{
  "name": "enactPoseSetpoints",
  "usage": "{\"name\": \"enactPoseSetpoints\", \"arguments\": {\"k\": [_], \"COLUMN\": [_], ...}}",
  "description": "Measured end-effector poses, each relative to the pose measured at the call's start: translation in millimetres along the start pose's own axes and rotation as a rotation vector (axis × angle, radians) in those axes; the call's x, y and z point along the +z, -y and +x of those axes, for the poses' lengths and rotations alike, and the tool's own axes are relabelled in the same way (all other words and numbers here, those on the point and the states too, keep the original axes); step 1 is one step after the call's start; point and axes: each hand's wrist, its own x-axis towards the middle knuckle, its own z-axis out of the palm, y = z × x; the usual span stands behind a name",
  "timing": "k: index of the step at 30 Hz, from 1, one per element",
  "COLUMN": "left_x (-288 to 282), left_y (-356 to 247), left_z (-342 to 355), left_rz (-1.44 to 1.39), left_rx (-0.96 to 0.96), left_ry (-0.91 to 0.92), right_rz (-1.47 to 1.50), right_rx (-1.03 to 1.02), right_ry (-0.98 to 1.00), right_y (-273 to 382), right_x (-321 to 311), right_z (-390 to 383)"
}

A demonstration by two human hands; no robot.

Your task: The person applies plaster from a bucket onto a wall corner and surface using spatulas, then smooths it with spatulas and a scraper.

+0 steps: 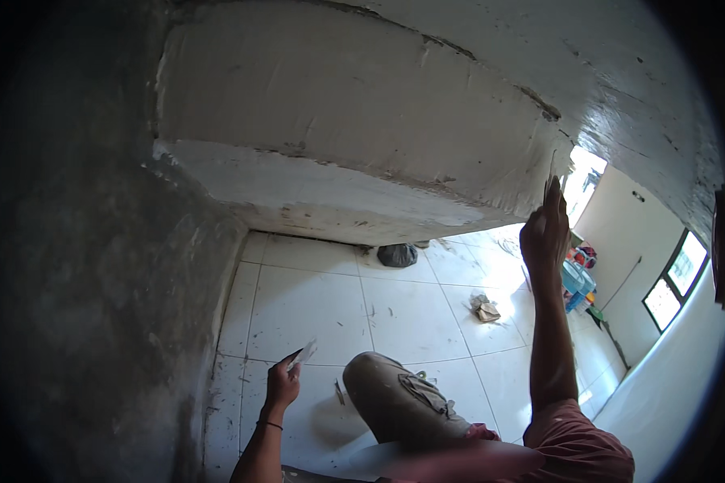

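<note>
My right hand (546, 229) is raised at the far right end of a plastered beam (354, 105), closed on a thin putty knife (554, 167). The blade lies against the beam's end, and the fingers hide most of the tool. Lower down on the left, my left hand (281, 383) grips a second putty knife (304, 355), its flat blade pale and tilted upward. Grey-white plaster covers the beam's face, with rough streaks near my right hand. Along its top edge runs a dark, ragged gap (540, 105).
A rough grey wall (97, 266) rises on the left. On the white tiled floor (306, 310) sit a dark bag (398, 255) and a crumpled brown paper piece (485, 309). Blue containers (577, 280) stand at the right, before a dark-framed window (677, 278). My bent knee (379, 386) is below.
</note>
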Motion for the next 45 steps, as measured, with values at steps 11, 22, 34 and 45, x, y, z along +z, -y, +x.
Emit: {"name": "enactPoseSetpoints", "arguments": {"k": [11, 22, 34, 45], "left_x": [-18.5, -6.9, 25.0, 42.2], "left_y": [-5.3, -25.0, -19.8, 20.3], "left_z": [-7.4, 4.0, 16.7, 97.4], "left_rz": [0.016, 0.029, 0.028, 0.005], "left_rx": [-0.02, 0.052, 0.074, -0.125], "left_ry": [-0.058, -0.062, -0.002, 0.095], "right_rz": [0.307, 0.375, -0.177, 0.011], "right_rx": [-0.138, -0.662, -1.132, -1.058], "right_ry": [-0.129, 0.128, 0.096, 0.0], "right_y": [248.8, 388.9, 265.3, -23.7], "right_x": [17.9, 2.2, 0.9, 25.4], "right_z": [42.9, -0.1, 32.1, 28.5]}}
